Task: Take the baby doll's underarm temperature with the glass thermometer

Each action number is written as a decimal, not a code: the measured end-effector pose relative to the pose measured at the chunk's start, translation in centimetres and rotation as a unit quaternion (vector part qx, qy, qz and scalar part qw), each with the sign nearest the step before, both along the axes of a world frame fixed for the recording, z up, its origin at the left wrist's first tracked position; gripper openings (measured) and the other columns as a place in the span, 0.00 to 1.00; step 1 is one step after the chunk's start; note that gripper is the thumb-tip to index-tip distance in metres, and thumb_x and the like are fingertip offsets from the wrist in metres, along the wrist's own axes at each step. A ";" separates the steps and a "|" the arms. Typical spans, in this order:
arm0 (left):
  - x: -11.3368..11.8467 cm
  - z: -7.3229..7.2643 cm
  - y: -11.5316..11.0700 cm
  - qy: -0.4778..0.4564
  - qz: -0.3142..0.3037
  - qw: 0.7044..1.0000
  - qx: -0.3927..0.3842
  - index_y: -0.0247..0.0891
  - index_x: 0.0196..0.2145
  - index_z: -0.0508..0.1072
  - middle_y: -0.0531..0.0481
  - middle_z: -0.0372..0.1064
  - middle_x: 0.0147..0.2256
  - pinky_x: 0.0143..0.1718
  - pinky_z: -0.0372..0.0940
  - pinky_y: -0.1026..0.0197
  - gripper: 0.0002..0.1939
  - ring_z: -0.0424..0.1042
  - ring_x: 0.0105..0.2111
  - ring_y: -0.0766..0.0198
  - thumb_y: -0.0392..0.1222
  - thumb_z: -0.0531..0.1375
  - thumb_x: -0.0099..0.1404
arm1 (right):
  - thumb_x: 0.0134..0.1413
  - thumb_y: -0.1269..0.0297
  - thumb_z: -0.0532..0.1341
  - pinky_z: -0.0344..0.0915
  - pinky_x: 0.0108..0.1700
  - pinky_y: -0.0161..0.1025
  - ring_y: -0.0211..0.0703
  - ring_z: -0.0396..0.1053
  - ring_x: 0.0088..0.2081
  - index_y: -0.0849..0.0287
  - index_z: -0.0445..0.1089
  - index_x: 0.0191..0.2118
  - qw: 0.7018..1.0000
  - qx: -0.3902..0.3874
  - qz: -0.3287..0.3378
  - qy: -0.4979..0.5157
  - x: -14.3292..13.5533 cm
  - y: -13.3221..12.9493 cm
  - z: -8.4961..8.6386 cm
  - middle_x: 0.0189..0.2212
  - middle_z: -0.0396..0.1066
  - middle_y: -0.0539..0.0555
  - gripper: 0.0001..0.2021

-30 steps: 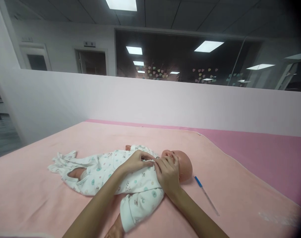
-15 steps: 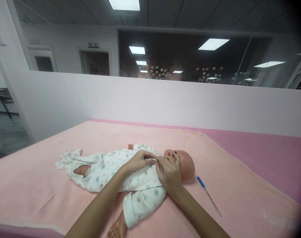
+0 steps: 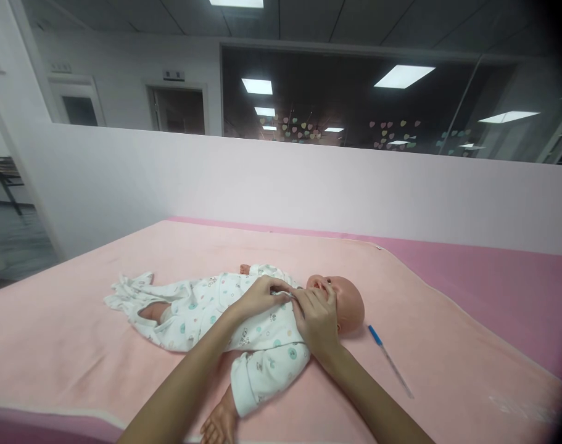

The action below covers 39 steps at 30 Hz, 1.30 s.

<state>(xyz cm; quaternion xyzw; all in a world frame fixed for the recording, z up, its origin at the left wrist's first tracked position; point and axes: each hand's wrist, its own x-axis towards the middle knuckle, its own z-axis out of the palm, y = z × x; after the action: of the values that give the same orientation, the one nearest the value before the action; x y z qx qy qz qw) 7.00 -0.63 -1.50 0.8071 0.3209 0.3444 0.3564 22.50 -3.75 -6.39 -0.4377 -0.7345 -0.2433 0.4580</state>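
Note:
A baby doll (image 3: pixel 352 302) lies on its back, its head to the right. It wears a white romper (image 3: pixel 262 333) with a small coloured print. At the chest, just below the neck, my left hand (image 3: pixel 261 296) pinches the romper's front edge. My right hand (image 3: pixel 316 316) meets it there, fingers closed on the same cloth near the doll's chin. The fingertips hide what exactly lies between them. One doll hand (image 3: pixel 220 422) sticks out of the near sleeve.
A thermometer with a blue cap (image 3: pixel 376 335) lies right of the doll's head. A peach blanket (image 3: pixel 447 345) covers the pink padded surface (image 3: pixel 484 271). Behind it rises a white low wall (image 3: pixel 308 185) with glass above.
The view has tilted down slightly. Both hands stay at the romper's neckline, with only tiny finger shifts; the doll lies as before.

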 end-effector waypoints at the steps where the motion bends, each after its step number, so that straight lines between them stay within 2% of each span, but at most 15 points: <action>1: 0.0 0.0 0.0 0.001 0.000 1.000 0.001 0.35 0.39 0.75 0.48 0.73 0.34 0.37 0.62 0.63 0.14 0.70 0.35 0.61 0.37 0.56 0.55 | 0.54 0.72 0.53 0.46 0.55 0.48 0.37 0.63 0.33 0.58 0.68 0.38 1.000 -0.001 0.000 -0.003 0.0 0.0 0.0 0.27 0.69 0.49 0.09; 11: -0.1 -0.4 0.3 0.029 0.016 0.999 0.037 0.35 0.36 0.74 0.48 0.71 0.35 0.36 0.61 0.64 0.10 0.67 0.36 0.62 0.38 0.56 0.56 | 0.53 0.72 0.54 0.47 0.55 0.49 0.37 0.63 0.33 0.58 0.68 0.39 1.000 0.005 -0.002 -0.004 0.0 0.2 -0.4 0.27 0.68 0.49 0.09; 21: 0.0 -0.6 0.5 0.047 0.016 0.997 0.059 0.36 0.34 0.72 0.50 0.68 0.33 0.38 0.60 0.63 0.11 0.66 0.35 0.63 0.34 0.53 0.55 | 0.51 0.76 0.51 0.46 0.55 0.50 0.38 0.63 0.32 0.58 0.67 0.42 1.000 -0.010 0.026 0.002 -0.4 -0.2 -0.2 0.26 0.66 0.50 0.14; 24: 0.0 -0.7 0.5 0.053 0.021 0.997 0.054 0.36 0.34 0.72 0.51 0.67 0.33 0.37 0.59 0.63 0.11 0.65 0.35 0.63 0.33 0.52 0.54 | 0.50 0.77 0.50 0.47 0.55 0.50 0.39 0.62 0.33 0.58 0.67 0.41 0.999 -0.017 0.036 0.019 -0.4 -0.2 0.0 0.27 0.66 0.50 0.14; 31: 0.1 -0.7 0.2 0.074 0.028 0.996 0.042 0.37 0.30 0.70 0.52 0.65 0.32 0.36 0.58 0.63 0.10 0.64 0.35 0.63 0.32 0.50 0.52 | 0.48 0.77 0.52 0.48 0.54 0.49 0.38 0.61 0.30 0.59 0.64 0.27 0.998 -0.008 0.046 0.049 -0.4 -0.4 0.2 0.23 0.65 0.49 0.08; 39: 0.0 0.0 -0.1 0.059 -0.018 0.998 0.013 0.37 0.30 0.68 0.53 0.66 0.31 0.36 0.58 0.63 0.08 0.64 0.34 0.64 0.34 0.50 0.54 | 0.49 0.75 0.54 0.48 0.54 0.49 0.38 0.62 0.31 0.58 0.66 0.29 0.996 -0.004 0.054 0.065 -0.6 -0.6 0.4 0.24 0.67 0.48 0.07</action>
<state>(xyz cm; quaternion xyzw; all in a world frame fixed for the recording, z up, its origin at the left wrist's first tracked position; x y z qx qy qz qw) 7.03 -0.73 -1.53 0.8362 0.3224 0.2940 0.3323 21.89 -4.31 -6.03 -0.4143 -0.7270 -0.1862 0.5150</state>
